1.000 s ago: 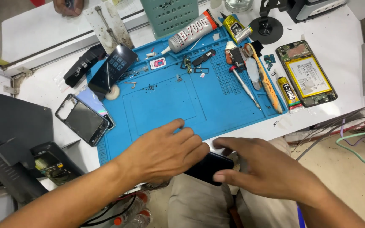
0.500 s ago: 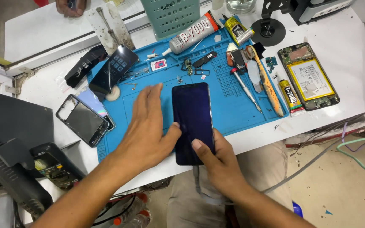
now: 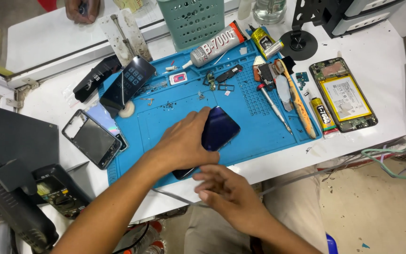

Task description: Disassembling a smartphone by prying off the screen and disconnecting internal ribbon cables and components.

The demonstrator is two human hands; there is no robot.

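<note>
Pressing my left hand (image 3: 184,143) flat over a dark phone (image 3: 217,131), I hold it down on the blue repair mat (image 3: 250,117), fingers together and curved across its near half, nothing pinched. The phone lies tilted on the mat's near part, its far end bare and glossy, its near corner peeking out beneath my palm. My right hand (image 3: 226,190) hovers at the table's near edge, just beside that corner, fingers loosely curled and holding nothing; I cannot tell whether it touches the phone. Beyond the phone, a screwdriver (image 3: 274,106) and an orange pry tool (image 3: 299,106) rest on the mat's right side. An opened phone with its yellow battery (image 3: 344,94) showing lies on the white table (image 3: 381,56), off the mat. A glue tube (image 3: 217,44) lies at the mat's far edge.
</note>
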